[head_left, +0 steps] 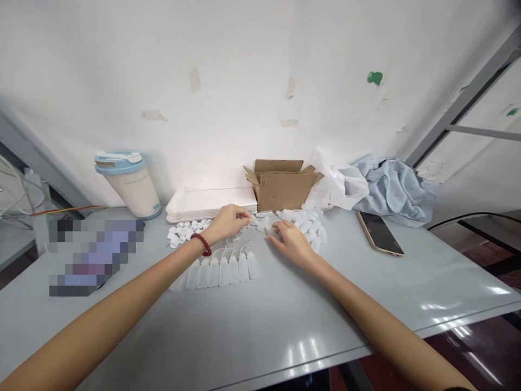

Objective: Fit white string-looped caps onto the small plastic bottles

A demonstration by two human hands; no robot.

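My left hand (232, 221), with a dark red bead bracelet on its wrist, is pinched over the middle of the grey table; what its fingertips hold is too small to make out. To its right, my right hand (290, 239) has curled fingers around a small translucent piece. Behind and beside that hand lies a pile of translucent sleeves (311, 222). Small white caps (181, 233) are heaped left of my left hand. Nearer to me, several translucent tubes with thin white loops (223, 270) lie in a row.
A stack of white trays (207, 201) and an open cardboard box (283, 190) stand against the wall. At left are a blue-lidded cup (134, 187) and a blurred flat item (97, 255). On the right are a white plastic bag (336, 182), blue cloth (396, 187) and a phone (380, 233).
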